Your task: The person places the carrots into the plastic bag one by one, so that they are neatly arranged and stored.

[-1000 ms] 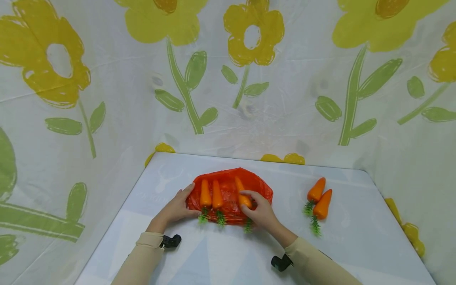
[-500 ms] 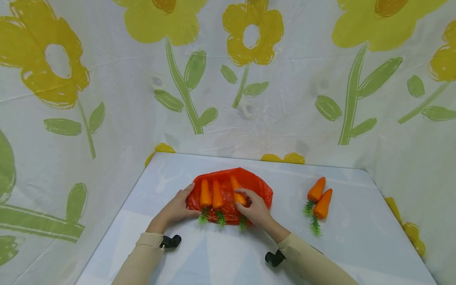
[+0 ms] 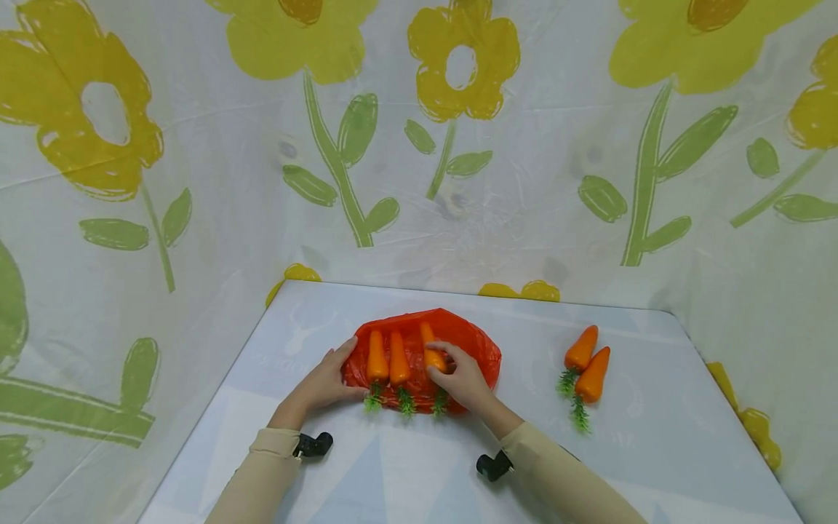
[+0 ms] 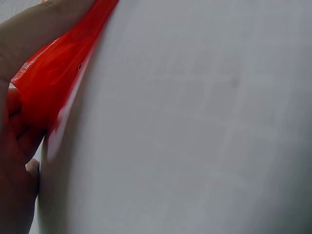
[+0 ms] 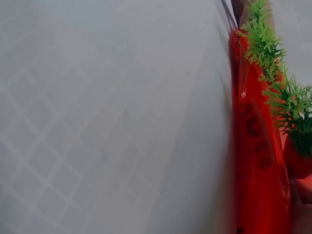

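A red plastic bag (image 3: 470, 336) lies spread on the table, its near side gathered. Two orange toy carrots (image 3: 377, 358) with green leafy tops lie side by side on its left part. My left hand (image 3: 325, 382) holds the bag's left end, thumb at the near side and fingers at the far side; the left wrist view shows red plastic (image 4: 61, 73) between them. With thumb and fingers my right hand (image 3: 463, 378) grips a third carrot (image 3: 427, 333), right of the pair, its tip pointing away. Green leaves (image 5: 292, 105) and red plastic show in the right wrist view.
Two more carrots (image 3: 593, 375) lie together on the white table (image 3: 674, 437), right of the bag. A cloth (image 3: 537, 160) printed with yellow flowers hangs behind and at both sides of the table. Each wrist wears a small black camera (image 3: 316, 444).
My right hand has slid the third carrot left across the bag, closer to the other two. The left hand stays at the bag's left end.
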{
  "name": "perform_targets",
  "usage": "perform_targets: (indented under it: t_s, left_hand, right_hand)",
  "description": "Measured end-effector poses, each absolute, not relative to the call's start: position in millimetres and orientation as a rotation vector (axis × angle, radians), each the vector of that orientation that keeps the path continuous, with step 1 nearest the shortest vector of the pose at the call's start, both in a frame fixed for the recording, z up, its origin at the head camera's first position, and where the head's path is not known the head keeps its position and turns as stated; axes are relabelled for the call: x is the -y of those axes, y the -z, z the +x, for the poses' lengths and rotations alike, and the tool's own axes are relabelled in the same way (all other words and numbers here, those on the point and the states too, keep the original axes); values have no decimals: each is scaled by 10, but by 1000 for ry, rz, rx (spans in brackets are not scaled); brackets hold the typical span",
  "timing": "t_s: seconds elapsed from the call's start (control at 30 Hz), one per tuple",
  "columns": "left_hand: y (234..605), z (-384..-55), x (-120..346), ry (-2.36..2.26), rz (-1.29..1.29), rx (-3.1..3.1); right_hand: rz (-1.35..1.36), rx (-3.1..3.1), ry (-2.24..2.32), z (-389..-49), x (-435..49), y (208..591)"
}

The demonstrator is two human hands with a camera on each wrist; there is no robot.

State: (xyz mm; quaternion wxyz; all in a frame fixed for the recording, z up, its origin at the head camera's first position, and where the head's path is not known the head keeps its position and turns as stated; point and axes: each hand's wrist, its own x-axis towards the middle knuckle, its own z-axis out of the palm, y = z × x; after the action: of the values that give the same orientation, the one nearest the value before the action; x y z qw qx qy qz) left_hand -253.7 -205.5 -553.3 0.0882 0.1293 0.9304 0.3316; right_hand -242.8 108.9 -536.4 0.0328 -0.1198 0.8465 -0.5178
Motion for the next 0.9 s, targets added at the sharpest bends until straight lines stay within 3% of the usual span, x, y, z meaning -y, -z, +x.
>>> perform_targets:
  t_s: [0.9]
  left_hand:
    - [5545,-2537,2059,-990,365,-2756]
  right_hand:
    - [-451,-2585,1475,-2528,-941,5476]
